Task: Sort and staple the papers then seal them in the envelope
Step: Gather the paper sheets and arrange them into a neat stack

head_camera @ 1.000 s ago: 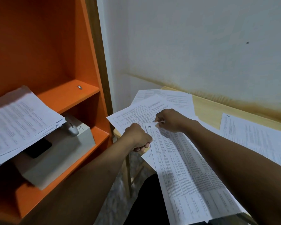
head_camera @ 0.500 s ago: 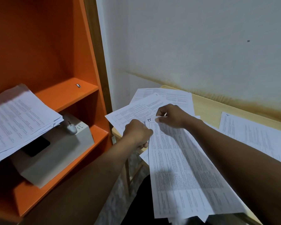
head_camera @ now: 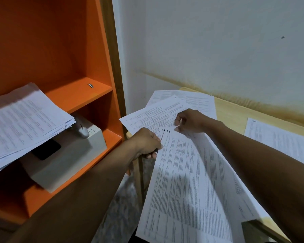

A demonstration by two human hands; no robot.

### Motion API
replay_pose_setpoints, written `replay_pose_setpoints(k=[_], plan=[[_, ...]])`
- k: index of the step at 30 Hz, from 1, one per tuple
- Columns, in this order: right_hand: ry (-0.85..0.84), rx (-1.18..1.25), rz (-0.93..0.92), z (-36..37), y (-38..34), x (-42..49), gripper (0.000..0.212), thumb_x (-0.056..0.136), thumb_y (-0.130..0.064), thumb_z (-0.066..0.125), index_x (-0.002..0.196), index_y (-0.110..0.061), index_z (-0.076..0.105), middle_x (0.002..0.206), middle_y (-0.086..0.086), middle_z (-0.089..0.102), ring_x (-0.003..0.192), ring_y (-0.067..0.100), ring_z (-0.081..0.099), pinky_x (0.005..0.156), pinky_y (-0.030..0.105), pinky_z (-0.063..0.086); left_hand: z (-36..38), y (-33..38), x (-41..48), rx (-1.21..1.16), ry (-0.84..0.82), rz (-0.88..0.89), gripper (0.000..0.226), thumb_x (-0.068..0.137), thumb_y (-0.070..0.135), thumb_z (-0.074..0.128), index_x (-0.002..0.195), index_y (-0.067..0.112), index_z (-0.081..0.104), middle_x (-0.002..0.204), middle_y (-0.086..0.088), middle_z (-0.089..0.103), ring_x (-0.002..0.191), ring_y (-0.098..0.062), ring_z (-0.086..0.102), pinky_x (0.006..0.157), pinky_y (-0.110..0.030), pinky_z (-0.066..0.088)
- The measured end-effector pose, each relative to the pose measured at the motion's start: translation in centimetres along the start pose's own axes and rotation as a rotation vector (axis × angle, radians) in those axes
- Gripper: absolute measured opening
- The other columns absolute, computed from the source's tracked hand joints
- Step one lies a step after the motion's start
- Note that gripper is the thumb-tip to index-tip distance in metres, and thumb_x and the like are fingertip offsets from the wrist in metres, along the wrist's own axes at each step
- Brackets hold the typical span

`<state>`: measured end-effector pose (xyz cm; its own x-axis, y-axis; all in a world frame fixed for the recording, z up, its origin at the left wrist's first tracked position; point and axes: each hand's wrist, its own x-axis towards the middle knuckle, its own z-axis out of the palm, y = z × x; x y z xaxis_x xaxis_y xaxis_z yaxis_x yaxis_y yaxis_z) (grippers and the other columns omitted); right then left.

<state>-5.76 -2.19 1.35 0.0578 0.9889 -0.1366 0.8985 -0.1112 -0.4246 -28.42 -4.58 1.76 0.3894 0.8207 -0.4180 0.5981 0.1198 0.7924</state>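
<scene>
Your left hand [head_camera: 146, 142] grips the sheets [head_camera: 191, 181] marked "2" at their edge; right hand [head_camera: 189, 121] pinches the top one's corner. Right of them: pg [head_camera: 279, 142] marked "4".

Handwritten "2" tops both held sheets [head_camera: 191, 181], "4" the right sheet [head_camera: 279, 142], and perhaps "JC" the grey box [head_camera: 68, 155].

Orange shelf unit [head_camera: 95, 92], grey box [head_camera: 68, 160] on lower shelf, black phone [head_camera: 46, 149] atop it, white wall [head_camera: 218, 41]

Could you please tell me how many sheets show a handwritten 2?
2: the under sheet by the left hand, the top sheet overlapping it; others may be hidden.
</scene>
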Motion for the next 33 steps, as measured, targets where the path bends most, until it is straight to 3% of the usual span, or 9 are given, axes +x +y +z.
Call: replay_pose_setpoints(k=[4, 6, 11, 14, 17, 20, 27, 33], plan=[[-0.035, -0.005, 0.006, 0.0, 0.5, 0.0, 0.004, 0.082, -0.019, 0.073, 0.084, -0.019, 0.07, 0.09, -0.002, 0.072, 0.078, 0.01, 0.059, 0.073, 0.03, 0.048, 0.0, 0.0, 0.1, -0.008, -0.013, -0.011, 0.002, 0.096, 0.004, 0.069, 0.097, 0.003, 0.067, 0.074, -0.012, 0.07, 0.041, -0.008, 0.059, 0.038, -0.018, 0.043], [-0.036, -0.016, -0.005, 0.1, 0.7, 0.3, 0.007, 0.082, -0.019, 0.073, 0.079, -0.022, 0.067, 0.093, -0.001, 0.072, 0.08, 0.012, 0.059, 0.076, 0.031, 0.049, 0.0, 0.1, 0.1, -0.007, -0.015, -0.018, 0.003, 0.096, 0.003, 0.068, 0.094, 0.004, 0.067, 0.07, -0.011, 0.07, 0.041, -0.008, 0.059, 0.039, -0.019, 0.043], [0.02, -0.063, -0.027, 0.4, 1.5, 0.0, 0.034, 0.081, -0.039, 0.079, 0.11, -0.026, 0.065, 0.095, -0.006, 0.062, 0.089, 0.017, 0.058, 0.079, 0.032, 0.048, 0.0, 0.4, 0.2, -0.001, -0.015, -0.022, 0.009, 0.095, 0.003, 0.068, 0.087, 0.005, 0.064, 0.067, -0.011, 0.068, 0.038, -0.008, 0.058, 0.038, -0.019, 0.043], [0.049, -0.081, -0.049, 0.4, 1.8, -0.2, 0.036, 0.077, -0.04, 0.082, 0.108, -0.029, 0.067, 0.112, 0.0, 0.059, 0.103, 0.022, 0.057, 0.092, 0.037, 0.05, -0.1, 0.6, 0.3, 0.008, -0.022, -0.026, 0.013, 0.096, 0.002, 0.068, 0.084, 0.006, 0.063, 0.055, -0.005, 0.066, 0.033, -0.007, 0.054, 0.037, -0.019, 0.042], [0.073, -0.07, -0.057, 0.5, 1.8, -0.4, 0.031, 0.077, -0.035, 0.083, 0.103, -0.025, 0.07, 0.111, 0.001, 0.062, 0.102, 0.021, 0.059, 0.085, 0.031, 0.049, 0.0, 0.8, 0.3, 0.014, -0.021, -0.033, 0.007, 0.096, 0.002, 0.066, 0.089, 0.003, 0.065, 0.051, -0.003, 0.066, 0.033, -0.008, 0.054, 0.037, -0.019, 0.041], [0.123, -0.068, -0.061, 0.8, 1.6, -0.7, 0.025, 0.079, -0.032, 0.083, 0.1, -0.021, 0.073, 0.106, 0.0, 0.067, 0.097, 0.018, 0.062, 0.078, 0.028, 0.047, 0.1, 0.8, 0.1, 0.007, -0.019, -0.034, 0.007, 0.096, 0.001, 0.066, 0.089, 0.002, 0.065, 0.055, -0.006, 0.067, 0.032, -0.007, 0.054, 0.036, -0.019, 0.041], [0.29, -0.136, -0.087, 2.4, 1.9, -1.9, 0.027, 0.084, -0.038, 0.076, 0.101, -0.017, 0.074, 0.102, -0.001, 0.07, 0.097, 0.022, 0.063, 0.077, 0.031, 0.048, 0.0, 0.7, 0.1, 0.022, -0.031, -0.041, 0.007, 0.097, 0.003, 0.066, 0.09, 0.003, 0.065, 0.065, -0.009, 0.069, 0.033, -0.007, 0.055, 0.037, -0.018, 0.042], [0.14, -0.165, -0.092, 1.0, 2.5, -3.0, 0.042, 0.081, -0.038, 0.079, 0.118, -0.021, 0.071, 0.117, -0.001, 0.065, 0.11, 0.021, 0.059, 0.089, 0.033, 0.049, 0.0, 0.6, 0.5, 0.046, -0.033, -0.054, 0.002, 0.096, 0.006, 0.068, 0.096, 0.004, 0.067, 0.075, -0.01, 0.069, 0.046, -0.011, 0.057, 0.041, -0.019, 0.045]])
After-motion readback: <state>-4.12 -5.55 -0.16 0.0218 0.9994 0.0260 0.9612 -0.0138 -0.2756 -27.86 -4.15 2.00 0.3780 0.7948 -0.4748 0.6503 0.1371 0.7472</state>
